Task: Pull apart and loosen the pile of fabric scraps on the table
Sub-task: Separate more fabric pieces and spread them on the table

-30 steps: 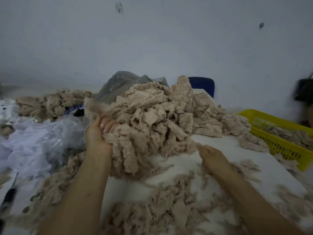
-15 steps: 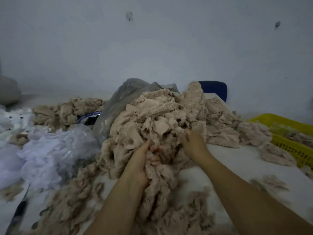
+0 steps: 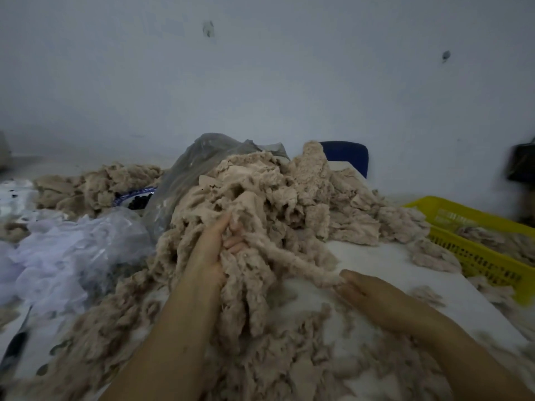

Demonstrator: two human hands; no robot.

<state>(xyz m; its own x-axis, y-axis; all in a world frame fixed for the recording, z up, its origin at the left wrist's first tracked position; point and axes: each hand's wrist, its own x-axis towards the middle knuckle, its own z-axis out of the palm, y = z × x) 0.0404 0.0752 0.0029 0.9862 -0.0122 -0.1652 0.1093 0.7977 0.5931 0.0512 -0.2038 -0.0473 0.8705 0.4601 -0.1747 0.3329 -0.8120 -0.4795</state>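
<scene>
A: Where's the scrap pile [image 3: 260, 198]?
B: Middle of the white table [image 3: 376, 261], heaped toward the far side. Loose bits are spread out to the near edge.
A: Left hand [image 3: 212, 250]?
B: Dug into the near face of the pile, fingers curled round a clump.
A: Right hand [image 3: 373, 296]?
B: Low over the table, right of the left hand. Fingers closed on the end of a twisted strip [image 3: 298, 261] that runs up and left to the clump the left hand holds. Blurry, but it has hold of it.
A: Around it?
B: Yellow basket [image 3: 477, 256] at the right with scraps in it. Grey plastic bag [image 3: 197, 166] against the far left of the pile. White cloth heap [image 3: 72, 250] at the left. Blue chair [image 3: 350, 154] far behind.
</scene>
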